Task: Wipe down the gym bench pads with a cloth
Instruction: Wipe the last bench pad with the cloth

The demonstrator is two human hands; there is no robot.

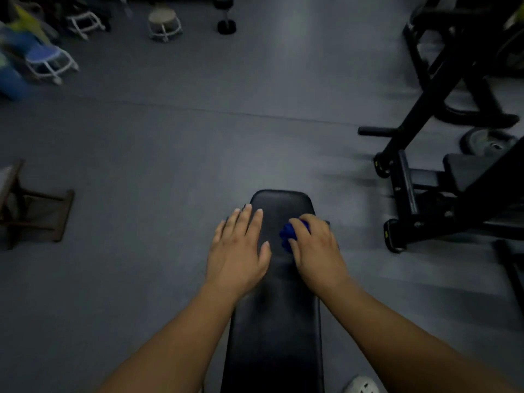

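Cloth, blue and bunched, is clutched in the right hand, fingers curled round it, and is pressed onto the black bench pad near its far end, toward the right edge; the left hand is laid flat just beside it, fingers straight and spread, nothing held, its palm set over the pad's left edge; the pad is seen running away from the viewer over a grey floor; a black rack is placed well off to the right, with a weight plate lying beside it; small white-legged stools are lined up far off at the top left, blurred; a wooden stool is caught at the left edge; a white shoe is glimpsed at the bottom, right of the pad.
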